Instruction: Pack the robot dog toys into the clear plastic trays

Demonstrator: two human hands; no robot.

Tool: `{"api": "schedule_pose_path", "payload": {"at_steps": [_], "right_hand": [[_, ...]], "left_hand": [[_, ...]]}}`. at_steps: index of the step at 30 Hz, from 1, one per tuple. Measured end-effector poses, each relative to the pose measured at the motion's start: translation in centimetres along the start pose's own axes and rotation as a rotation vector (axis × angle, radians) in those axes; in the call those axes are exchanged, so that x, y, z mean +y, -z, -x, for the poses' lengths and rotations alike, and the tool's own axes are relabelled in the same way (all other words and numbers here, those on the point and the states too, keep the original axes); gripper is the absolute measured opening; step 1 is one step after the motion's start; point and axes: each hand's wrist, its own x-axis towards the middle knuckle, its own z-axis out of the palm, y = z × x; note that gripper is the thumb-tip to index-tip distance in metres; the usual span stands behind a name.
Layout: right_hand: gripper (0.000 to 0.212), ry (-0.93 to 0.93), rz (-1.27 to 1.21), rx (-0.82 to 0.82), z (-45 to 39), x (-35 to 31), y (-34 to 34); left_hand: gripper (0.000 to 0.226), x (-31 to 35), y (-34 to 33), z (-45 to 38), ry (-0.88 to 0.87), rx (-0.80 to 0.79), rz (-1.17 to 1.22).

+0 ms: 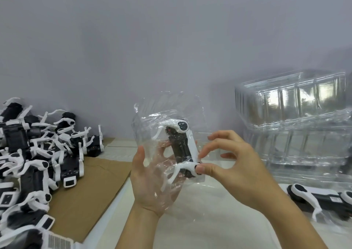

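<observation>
A black-and-white robot dog toy (181, 144) lies inside a clear plastic tray (152, 119) held up in the middle of the view. My left hand (150, 182) cups the tray from below and behind, thumb on its left edge, fingers showing through the plastic. My right hand (234, 165) comes in from the right; its thumb and forefinger pinch the toy's white lower leg joint at the tray's right edge.
A heap of loose robot dog toys (38, 153) covers brown cardboard (91, 187) at the left. A stack of clear trays (293, 123) rises at the right, with a packed toy (314, 197) lying in front of it. A grey wall stands behind.
</observation>
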Motion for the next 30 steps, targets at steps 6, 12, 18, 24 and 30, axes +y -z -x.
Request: {"api": "schedule_pose_path", "payload": {"at_steps": [6, 12, 18, 24, 30], "right_hand": [[0.016, -0.108, 0.091, 0.063, -0.1, 2.9, -1.0], [0.023, -0.198, 0.125, 0.082, 0.1, 3.7, -1.3], [0.026, -0.226, 0.316, -0.11, 3.2, 2.5, -3.2], [0.026, -0.132, 0.329, -0.361, 8.6, 0.9, -5.0], [0.028, -0.313, -0.139, -0.568, 9.3, 0.0, -3.6]], "left_hand": [[0.058, 0.1, -0.8, -0.6, -0.036, 0.152, -0.393], [0.062, 1.3, -2.5, -0.3, -0.172, 0.138, -0.791], [0.042, 3.0, -3.3, 0.2, -0.232, -0.022, -1.301], [0.06, 2.8, -4.9, 1.4, 0.015, -0.195, -1.957], [0.059, 0.7, -4.8, 0.7, 0.252, -0.331, -2.157]]}}
